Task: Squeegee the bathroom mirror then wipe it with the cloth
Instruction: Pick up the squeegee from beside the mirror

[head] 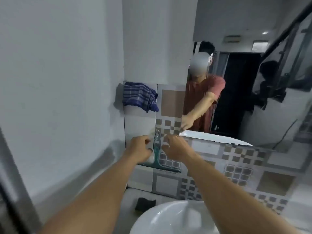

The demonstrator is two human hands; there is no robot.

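Note:
A teal squeegee [157, 159] hangs upright on the tiled wall from a hook, its blade lowest. My left hand [139, 149] is at the left of its handle with fingers curled; the thumb seems to touch the handle, but the grip is blurred. My right hand [176, 147] is at the right, fingertips pinching the clear upper part of the handle. A blue checked cloth [140, 97] lies bunched on the top edge of the tiling, above and left of my hands. The mirror [244, 102] fills the wall to the right and reflects a person.
A white basin [170, 218] sits below my forearms. A small dark object [145, 203] lies on the counter behind the basin. A plain white wall runs along the left, with a dark frame [10, 183] at the far left edge.

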